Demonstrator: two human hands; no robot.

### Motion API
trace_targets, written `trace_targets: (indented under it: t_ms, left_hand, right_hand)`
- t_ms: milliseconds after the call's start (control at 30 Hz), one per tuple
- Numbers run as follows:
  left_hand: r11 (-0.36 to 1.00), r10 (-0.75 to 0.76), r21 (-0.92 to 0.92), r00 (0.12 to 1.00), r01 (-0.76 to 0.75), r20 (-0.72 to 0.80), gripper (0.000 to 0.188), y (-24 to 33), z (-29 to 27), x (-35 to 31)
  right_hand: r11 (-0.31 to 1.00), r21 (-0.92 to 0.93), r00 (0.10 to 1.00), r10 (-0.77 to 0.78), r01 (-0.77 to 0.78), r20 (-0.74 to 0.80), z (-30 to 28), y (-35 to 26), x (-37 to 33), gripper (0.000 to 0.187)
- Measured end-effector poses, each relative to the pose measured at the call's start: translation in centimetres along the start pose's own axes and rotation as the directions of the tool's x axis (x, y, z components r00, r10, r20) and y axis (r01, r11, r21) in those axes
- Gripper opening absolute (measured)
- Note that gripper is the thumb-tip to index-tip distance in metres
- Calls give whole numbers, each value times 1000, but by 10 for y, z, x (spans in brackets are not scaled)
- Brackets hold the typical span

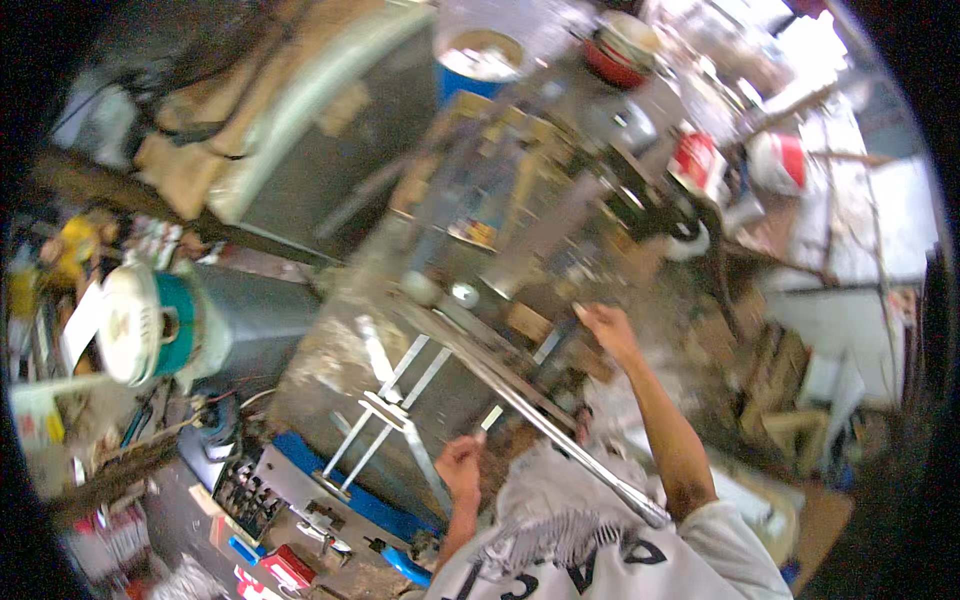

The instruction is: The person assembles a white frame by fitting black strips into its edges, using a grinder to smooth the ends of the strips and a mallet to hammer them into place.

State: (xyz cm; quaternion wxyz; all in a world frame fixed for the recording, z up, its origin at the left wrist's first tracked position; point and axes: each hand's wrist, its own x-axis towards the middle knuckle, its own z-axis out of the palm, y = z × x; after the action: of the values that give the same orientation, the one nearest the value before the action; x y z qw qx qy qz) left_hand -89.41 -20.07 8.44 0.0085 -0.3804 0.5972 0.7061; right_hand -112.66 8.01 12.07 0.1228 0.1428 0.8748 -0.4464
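Note:
My left hand (pixel 460 465) is closed, and a short pale strip (pixel 491 418) sticks up from its fingertips. On the far side of a long shiny metal rod (pixel 560 438), my right hand (pixel 608 332) reaches forward with its fingers drawn together; blur hides what they may pinch. The rod runs slantwise from the middle of the workspace down to my right side, between the two hands. A small wooden block (pixel 528 322) lies left of my right hand, with a light strip (pixel 547 345) just below it. Left of my left hand is a welded metal frame (pixel 385 412) of thin bars.
A white-and-teal bucket (pixel 150 325) stands at the left. Farther off are a blue drum (pixel 480 62), a red pot (pixel 615 55) and a red-and-white tin (pixel 697 162). Tools and a red box (pixel 287 567) lie at lower left; wood scraps (pixel 770 375) are piled at right.

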Motion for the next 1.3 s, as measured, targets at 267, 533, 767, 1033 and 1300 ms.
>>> trace_targets:
  t_ms: [267,533,767,1033,1300]
  left_hand:
    - [996,-73,-59,981,63,-179,10,6,-6,11]
    - [989,147,21,981,-146,-122,27,47,-39,52]
    - [707,74,456,698,-541,712,20,92,61,-37]
    - [453,665,-258,131,-853,735,70,69,240,-202]
    - [597,-228,-429,-656,-678,719,25,-78,362,-378]
  right_hand:
    - [956,259,987,110,-138,120,34,0,28,35]
    - [738,666,958,257,-109,-127,-9,6,35,27]
    - [850,422,712,83,314,-697,-205,-52,-105,27]
    - [861,276,281,164,427,-946,-331,58,-370,25]
    - [904,326,-78,360,277,-930,-257,241,-607,20]
